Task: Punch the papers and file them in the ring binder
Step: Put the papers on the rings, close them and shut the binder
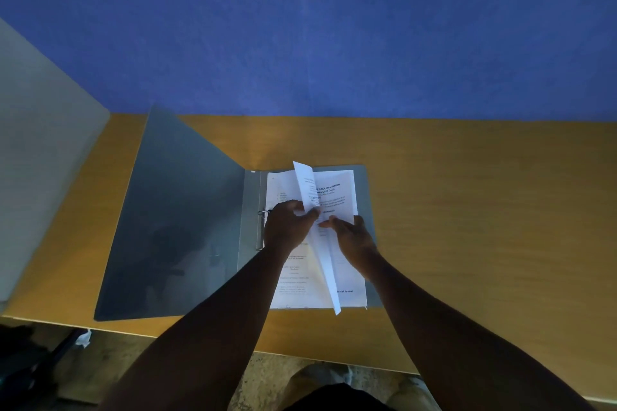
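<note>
A grey ring binder [173,227] lies open on the wooden desk, its front cover raised to the left. Printed papers [347,280] lie stacked on its right half, beside the metal rings [262,213]. One sheet [305,183] stands on edge over the stack, running from the far side toward me. My left hand [287,227] pinches that sheet near its middle, close to the rings. My right hand [352,237] rests on the stack just right of the lifted sheet, fingers spread and touching it. No hole punch is in view.
The desk [467,210] ends at a blue partition wall [334,43] behind the binder. A pale grey panel [40,150] stands at the left. Below the desk's front edge are the floor, a crumpled white scrap [83,339] and dark objects at lower left.
</note>
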Demonstrator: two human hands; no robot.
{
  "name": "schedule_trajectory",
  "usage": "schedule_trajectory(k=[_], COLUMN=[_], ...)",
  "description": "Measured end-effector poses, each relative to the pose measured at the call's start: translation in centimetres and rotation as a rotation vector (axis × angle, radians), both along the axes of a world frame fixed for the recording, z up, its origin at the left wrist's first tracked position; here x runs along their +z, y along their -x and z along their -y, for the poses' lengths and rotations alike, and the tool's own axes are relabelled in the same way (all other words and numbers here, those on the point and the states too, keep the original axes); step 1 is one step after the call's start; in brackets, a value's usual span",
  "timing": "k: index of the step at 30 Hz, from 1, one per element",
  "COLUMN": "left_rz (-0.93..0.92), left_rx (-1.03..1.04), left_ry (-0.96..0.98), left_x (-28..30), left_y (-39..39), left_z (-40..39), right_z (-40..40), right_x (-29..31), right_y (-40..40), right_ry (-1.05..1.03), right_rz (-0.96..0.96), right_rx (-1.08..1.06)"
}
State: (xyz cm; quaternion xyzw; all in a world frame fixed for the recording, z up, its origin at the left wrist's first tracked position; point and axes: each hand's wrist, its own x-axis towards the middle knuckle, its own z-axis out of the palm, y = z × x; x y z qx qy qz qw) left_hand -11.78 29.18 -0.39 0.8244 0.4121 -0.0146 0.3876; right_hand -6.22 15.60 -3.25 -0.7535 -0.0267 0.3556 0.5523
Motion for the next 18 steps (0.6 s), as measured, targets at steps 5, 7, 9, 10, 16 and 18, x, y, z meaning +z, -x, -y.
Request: schedule_trajectory(k=[5, 7, 9, 10, 16, 18], left_rz=[-0.053, -0.039, -0.058, -0.097, -0.145, -0.117], left_rx=[0.107, 0.156, 0.199, 0.224, 0.351, 0.383], left_ry=[-0.1, -0.158, -0.226, -0.265, -0.273, -0.284], left_x=[0.1, 0.6, 1.3, 1.7, 3.1, 3.4], left_y=[0.6, 0.9, 1.1, 1.2, 1.9, 2.1], left_z=[-1.2, -1.9, -2.6, -3.0, -5.3, -5.7], right_z=[0.4, 0.6, 0.8, 0.8, 0.2, 0.2], right_x=[-1.2, -1.5, -0.9, -0.6, -0.5, -0.6], right_y=[-0.7, -0.8, -0.8, -0.8, -0.6, -0.7], right_ry=[0.161, 0.201, 0.234, 0.259, 0.263, 0.273], right_rz=[0.02, 0.086, 0.1, 0.106, 0.041, 0.027], right_rx=[0.049, 0.018, -0.014, -0.028, -0.208, -0.236])
